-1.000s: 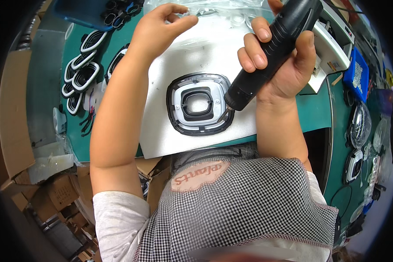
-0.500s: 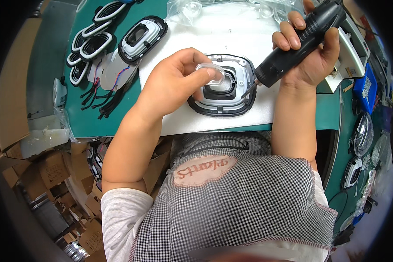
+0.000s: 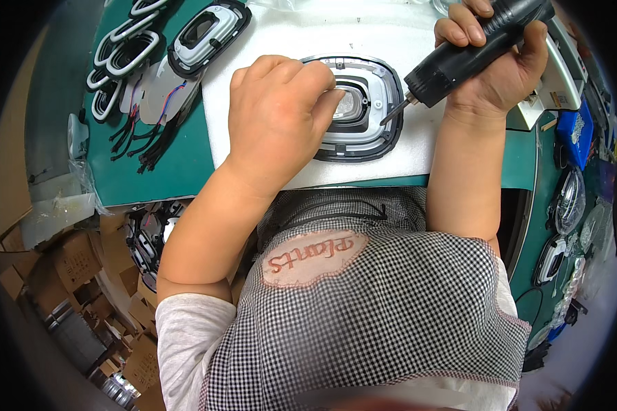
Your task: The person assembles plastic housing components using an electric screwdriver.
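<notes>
My right hand (image 3: 497, 65) grips a black electric screwdriver (image 3: 452, 75), its bit slanting down to the right side of an oval black-and-silver frame (image 3: 353, 149). Whether the bit's tip touches the frame, I cannot tell. The frame lies flat on a white foam sheet (image 3: 288, 38), a silvery oval opening at its middle. Over the frame's left side, my left hand (image 3: 277, 113) is closed, back of the hand up, thumb pressed against curled fingers. What those fingers hold, if anything, is hidden; the clear plastic piece seen earlier does not show.
A second oval frame (image 3: 209, 38) lies at the left, beside grey plates with thin wires (image 3: 168, 99). Several white-and-black rings (image 3: 134, 61) are piled farther left on the green tabletop (image 3: 151, 168). A blue bin (image 3: 574, 137) holds small parts at the right. Cardboard boxes (image 3: 82, 264) stand below left.
My left hand has rolled over into a closed, palm-down shape, and the clear plastic piece is out of sight. The screwdriver stays at the frame's right side. The whole view has shifted slightly.
</notes>
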{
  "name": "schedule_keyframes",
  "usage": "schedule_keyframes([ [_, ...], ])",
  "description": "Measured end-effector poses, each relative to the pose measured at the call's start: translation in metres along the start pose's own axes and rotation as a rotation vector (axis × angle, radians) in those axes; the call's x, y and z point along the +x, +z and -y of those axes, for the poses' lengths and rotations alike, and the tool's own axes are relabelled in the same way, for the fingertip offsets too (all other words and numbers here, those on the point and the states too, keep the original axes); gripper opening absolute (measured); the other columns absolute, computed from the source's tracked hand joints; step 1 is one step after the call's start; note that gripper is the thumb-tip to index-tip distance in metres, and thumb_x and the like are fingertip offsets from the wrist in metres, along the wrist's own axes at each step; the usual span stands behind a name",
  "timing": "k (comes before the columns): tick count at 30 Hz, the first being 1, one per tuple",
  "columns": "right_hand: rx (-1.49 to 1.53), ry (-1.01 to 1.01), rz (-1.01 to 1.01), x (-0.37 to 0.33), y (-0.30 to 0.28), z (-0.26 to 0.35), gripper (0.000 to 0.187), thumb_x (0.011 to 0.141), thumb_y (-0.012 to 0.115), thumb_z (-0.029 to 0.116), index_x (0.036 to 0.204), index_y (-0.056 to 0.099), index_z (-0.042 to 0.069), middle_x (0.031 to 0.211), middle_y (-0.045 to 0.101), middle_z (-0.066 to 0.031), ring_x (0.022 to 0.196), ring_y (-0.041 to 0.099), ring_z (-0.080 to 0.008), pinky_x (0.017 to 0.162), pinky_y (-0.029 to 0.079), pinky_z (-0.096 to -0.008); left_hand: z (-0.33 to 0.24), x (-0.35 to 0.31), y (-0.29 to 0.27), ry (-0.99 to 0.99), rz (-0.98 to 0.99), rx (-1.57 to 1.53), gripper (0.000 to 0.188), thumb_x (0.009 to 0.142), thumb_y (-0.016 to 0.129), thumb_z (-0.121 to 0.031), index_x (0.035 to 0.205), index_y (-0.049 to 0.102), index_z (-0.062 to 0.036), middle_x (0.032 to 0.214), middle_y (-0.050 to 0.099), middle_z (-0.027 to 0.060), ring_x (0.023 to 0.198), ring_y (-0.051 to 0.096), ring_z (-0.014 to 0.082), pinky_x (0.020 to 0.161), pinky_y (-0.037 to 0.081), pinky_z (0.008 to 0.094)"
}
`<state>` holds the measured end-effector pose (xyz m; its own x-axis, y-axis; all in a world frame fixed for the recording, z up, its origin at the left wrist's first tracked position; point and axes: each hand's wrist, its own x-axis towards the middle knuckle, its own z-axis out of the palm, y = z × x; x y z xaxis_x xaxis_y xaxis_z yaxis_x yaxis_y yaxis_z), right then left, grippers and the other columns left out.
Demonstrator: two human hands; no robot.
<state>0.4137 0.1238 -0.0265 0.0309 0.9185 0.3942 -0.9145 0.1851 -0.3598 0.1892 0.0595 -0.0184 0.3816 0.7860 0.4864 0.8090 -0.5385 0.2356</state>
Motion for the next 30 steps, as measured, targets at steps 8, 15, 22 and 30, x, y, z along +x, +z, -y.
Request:
schedule_keyframes([
  [8,0.003,-0.002,0.004,-0.001,-0.001,-0.001,0.053,0.099,0.057,0.045,0.132,0.055,0.003,0.090,0.061,-0.0104,0.063,0.061,-0.0182,0.056,0.054,-0.0324,0.007,-0.008,0.019,0.067,-0.109,0.075,0.020,0.069,0.081,-0.017,0.073,0.062,-0.0147,0.079,0.060,-0.0006,0.085,0.060,0.0245,0.070,0.042,0.0384],
  [15,-0.020,-0.003,-0.011,-0.001,0.000,0.002,0.052,0.099,0.057,0.045,0.130,0.055,0.003,0.090,0.061,-0.0104,0.063,0.061,-0.0183,0.056,0.055,-0.0326,0.001,0.003,0.012,0.162,-0.019,0.146,0.012,0.070,0.073,-0.014,0.073,0.062,-0.0155,0.077,0.058,-0.0008,0.088,0.060,0.0220,0.073,0.043,0.0371],
  [22,-0.017,0.002,0.002,0.001,-0.002,0.000,0.053,0.099,0.056,0.045,0.131,0.055,0.003,0.090,0.060,-0.0099,0.064,0.062,-0.0189,0.057,0.055,-0.0339,-0.006,-0.008,-0.006,0.181,0.097,0.097,0.018,0.072,0.074,-0.019,0.089,0.070,-0.0160,0.096,0.067,0.0009,0.101,0.061,0.0234,0.085,0.043,0.0390],
  [30,-0.009,0.013,-0.001,0.000,0.000,-0.003,0.053,0.099,0.056,0.045,0.131,0.055,0.003,0.090,0.060,-0.0097,0.064,0.061,-0.0193,0.057,0.055,-0.0339,-0.001,-0.025,-0.005,0.192,0.146,0.132,0.033,0.077,0.078,-0.026,0.107,0.072,-0.0149,0.114,0.070,0.0030,0.119,0.060,0.0287,0.097,0.042,0.0444],
])
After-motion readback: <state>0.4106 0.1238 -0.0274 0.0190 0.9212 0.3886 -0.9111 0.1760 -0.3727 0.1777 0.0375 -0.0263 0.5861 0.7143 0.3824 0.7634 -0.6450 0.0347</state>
